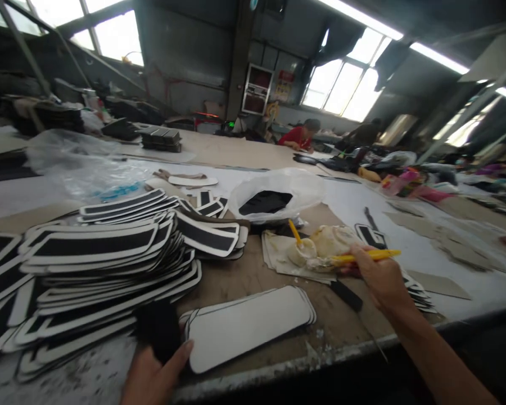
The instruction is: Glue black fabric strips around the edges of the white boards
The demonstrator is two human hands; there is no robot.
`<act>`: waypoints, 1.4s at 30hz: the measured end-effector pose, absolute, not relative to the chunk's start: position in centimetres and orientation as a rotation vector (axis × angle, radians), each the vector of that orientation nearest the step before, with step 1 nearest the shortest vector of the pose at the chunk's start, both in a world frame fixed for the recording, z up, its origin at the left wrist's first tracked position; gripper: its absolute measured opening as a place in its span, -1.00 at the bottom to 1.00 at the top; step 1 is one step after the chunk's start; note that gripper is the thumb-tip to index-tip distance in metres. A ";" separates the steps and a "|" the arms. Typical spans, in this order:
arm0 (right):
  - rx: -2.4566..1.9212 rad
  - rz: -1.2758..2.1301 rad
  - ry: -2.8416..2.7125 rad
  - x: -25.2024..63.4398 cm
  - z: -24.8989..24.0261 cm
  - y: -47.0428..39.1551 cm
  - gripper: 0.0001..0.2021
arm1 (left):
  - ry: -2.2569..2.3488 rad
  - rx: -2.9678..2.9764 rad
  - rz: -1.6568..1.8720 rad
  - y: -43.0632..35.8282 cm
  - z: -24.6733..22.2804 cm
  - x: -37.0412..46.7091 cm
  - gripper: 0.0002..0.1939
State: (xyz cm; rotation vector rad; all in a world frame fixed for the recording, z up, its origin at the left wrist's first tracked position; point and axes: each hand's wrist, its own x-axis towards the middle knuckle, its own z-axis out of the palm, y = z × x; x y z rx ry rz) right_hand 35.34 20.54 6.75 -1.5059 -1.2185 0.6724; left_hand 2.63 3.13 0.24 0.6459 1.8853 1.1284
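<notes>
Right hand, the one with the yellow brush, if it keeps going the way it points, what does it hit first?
Probably the glue pot on the cloth: the right hand aims the brush leftward at it, tip nearly there. Depth is hard to judge.

Table [253,270] centre bare between stacked black-and-white panels [101,264] at left and glue-smeared cloth [287,256] at right; passage open.

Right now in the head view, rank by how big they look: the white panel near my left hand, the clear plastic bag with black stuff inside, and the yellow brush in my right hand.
1. white panel
2. clear plastic bag, nearly as big but farther back, so this order is unsure
3. yellow brush, clearly smallest
</notes>
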 end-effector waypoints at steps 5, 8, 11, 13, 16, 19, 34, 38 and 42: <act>-1.289 1.197 -1.206 27.8 6.3 13.3 -0.71 | 1.856 0.675 1.043 3.0 -0.3 2.2 -0.54; -1.200 1.398 -1.297 23.1 5.4 10.4 -0.70 | 1.821 0.692 1.008 2.8 0.1 1.9 -0.60; -1.166 1.482 -1.351 20.2 4.2 9.3 -0.70 | 1.794 0.704 0.985 2.7 0.2 1.7 -0.66; -1.159 1.502 -1.383 19.3 3.6 9.2 -0.70 | 1.779 0.709 0.984 2.6 -0.1 1.6 -0.69; -1.196 1.468 -1.436 18.9 3.3 9.3 -0.68 | 1.752 0.717 0.985 2.6 -0.7 1.4 -0.71; -1.292 1.334 -1.495 19.8 3.9 9.7 -0.65 | 1.742 0.713 1.001 2.6 -1.0 1.3 -0.70; -1.280 1.313 -1.530 18.8 3.6 8.4 -0.69 | 1.711 0.688 0.975 2.5 -1.5 1.2 -0.68; -1.415 1.099 -1.610 22.4 4.0 10.1 -0.71 | 1.736 0.640 0.993 2.3 -0.8 1.6 -0.65; -1.552 0.880 -1.686 26.1 4.6 11.4 -0.72 | 1.756 0.569 0.981 2.3 -0.4 1.7 -0.60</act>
